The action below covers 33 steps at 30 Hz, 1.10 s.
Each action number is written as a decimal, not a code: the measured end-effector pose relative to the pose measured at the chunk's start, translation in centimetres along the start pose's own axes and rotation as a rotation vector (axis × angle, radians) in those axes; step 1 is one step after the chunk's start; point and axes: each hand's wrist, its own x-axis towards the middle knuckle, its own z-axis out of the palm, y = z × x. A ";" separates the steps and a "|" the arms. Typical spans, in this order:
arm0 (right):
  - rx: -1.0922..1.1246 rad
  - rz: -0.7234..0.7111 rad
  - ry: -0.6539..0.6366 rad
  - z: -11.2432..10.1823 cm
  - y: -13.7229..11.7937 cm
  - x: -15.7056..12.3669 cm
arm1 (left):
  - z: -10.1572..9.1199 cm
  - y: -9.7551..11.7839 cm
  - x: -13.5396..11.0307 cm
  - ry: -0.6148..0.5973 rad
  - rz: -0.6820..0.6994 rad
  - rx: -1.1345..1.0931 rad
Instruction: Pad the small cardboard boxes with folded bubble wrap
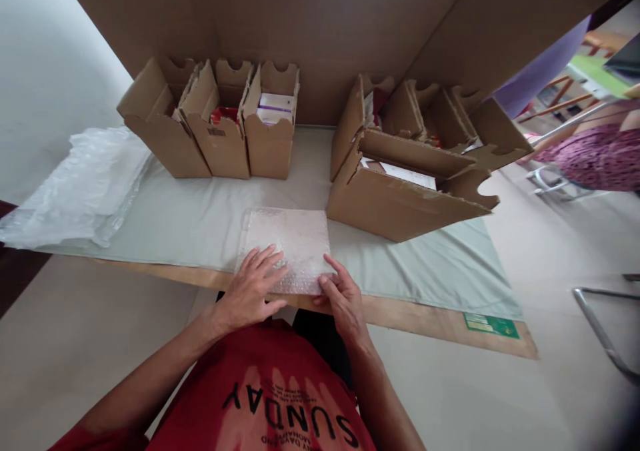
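A clear bubble wrap bag (295, 234) lies flat at the table's front edge, right before me. My left hand (253, 283) rests on its lower left part, palm down with the fingers spread. At the bag's lower right corner, my right hand (345, 301) has its thumb on top and other fingers curled at the edge, gripping the corner. Its index finger points out along the bag's right side. Whether anything is inside the bag I cannot tell.
Cardboard file boxes (270, 147) stand in a row at the back left. More cardboard boxes (400, 201) are grouped on the right. A pile of bubble wrap bags (85, 184) lies at the far left on the pale cloth (190, 221). Another person (590, 144) sits at the right.
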 end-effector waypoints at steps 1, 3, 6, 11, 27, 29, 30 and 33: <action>0.022 0.024 -0.002 -0.2 0.0 0.0 | 0.3 -0.1 0.0 -0.025 -0.016 0.010; 0.058 0.071 -0.006 -0.5 0.1 0.0 | 0.8 -0.4 0.2 -0.011 -0.061 0.012; 0.070 0.088 0.003 -0.9 0.0 0.2 | 0.6 -0.9 0.5 0.044 -0.078 -0.019; 0.002 0.001 0.015 -0.6 -0.7 1.5 | -0.6 -1.0 0.9 0.077 -0.124 -0.074; 0.022 -0.179 -0.020 0.0 -0.8 4.7 | -16.6 -16.9 -3.5 0.502 -0.838 0.422; -0.024 -0.139 -0.010 0.1 0.0 4.9 | -19.3 -20.4 -4.6 0.390 -1.021 0.544; -0.030 -0.130 0.004 0.2 0.4 4.9 | -20.1 -21.8 -4.8 0.313 -1.091 0.561; -0.034 -0.134 0.063 0.4 1.1 4.9 | -20.8 -24.2 -4.9 0.156 -1.210 0.535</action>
